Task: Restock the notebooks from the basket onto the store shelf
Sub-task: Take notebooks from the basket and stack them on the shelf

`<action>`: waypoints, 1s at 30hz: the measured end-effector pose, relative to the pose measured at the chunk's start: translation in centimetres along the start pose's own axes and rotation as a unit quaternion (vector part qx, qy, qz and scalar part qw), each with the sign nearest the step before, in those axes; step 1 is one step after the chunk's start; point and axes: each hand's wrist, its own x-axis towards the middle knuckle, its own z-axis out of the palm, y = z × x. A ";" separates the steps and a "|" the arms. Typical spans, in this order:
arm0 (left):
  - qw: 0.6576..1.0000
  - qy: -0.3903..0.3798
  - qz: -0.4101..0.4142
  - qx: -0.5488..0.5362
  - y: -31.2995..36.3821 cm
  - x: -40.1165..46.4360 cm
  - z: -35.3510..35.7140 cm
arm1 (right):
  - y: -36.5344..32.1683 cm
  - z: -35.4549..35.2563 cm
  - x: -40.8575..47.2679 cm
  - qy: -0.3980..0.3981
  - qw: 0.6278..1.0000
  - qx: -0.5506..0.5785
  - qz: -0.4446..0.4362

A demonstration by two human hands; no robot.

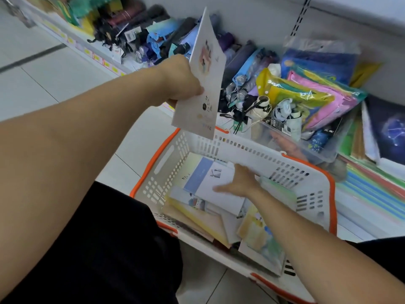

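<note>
Floor: pale tiles (43, 84) run along the left, and your dark-clothed lap (98, 249) fills the bottom-left corner.
Shelf: low store shelf (361, 220) crosses from top left to right, its near edge blurred and the right end cut off by the frame.
Shelf stuff: folded umbrellas (245, 69) piled in the middle, bagged colourful packs (311, 95) to their right, and a dark starry cover (392, 128) at the far right, only partly in shot.
Basket: white basket (241, 148) with orange trim sits between your knees, right up against the shelf.
Left hand: your left hand (184, 82) is clamped on a white notebook (203, 84), thumb on the cover, holding it tilted up above the basket's far-left corner. Fingers behind it are hidden.
Right hand: your right hand (238, 183) is down in the basket, fingers spread fairly flat on a blue-and-white notebook (203, 181). Pretty smeared, so can't tell if you've got any grip on it.
Remaining stock: more notebooks (258, 235) lie jumbled in the basket, overlapping, covers hard to read.
</note>
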 end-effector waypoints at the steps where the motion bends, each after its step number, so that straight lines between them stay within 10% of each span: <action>1: 1.000 0.003 0.000 0.002 -0.2 0.0 -0.2 | 0.9 1.2 0.1 -0.008 0.998 -0.063 0.009; 8: 0.995 0.015 0.004 0.097 -1.6 0.1 -1.2 | 1.4 0.0 1.5 0.022 0.986 -0.154 0.065; 14: 0.992 0.048 -0.011 0.115 -1.9 0.5 -1.6 | -0.7 -7.6 -1.4 -0.105 0.990 0.026 -0.087; 22: 0.994 0.044 -0.006 -0.097 -1.5 1.2 -2.0 | -3.4 -23.8 -13.3 -0.037 0.903 0.411 -0.122; 30: 0.878 0.002 0.023 -0.478 5.2 -0.6 0.2 | -4.1 -24.8 -13.3 0.158 0.839 0.484 -0.194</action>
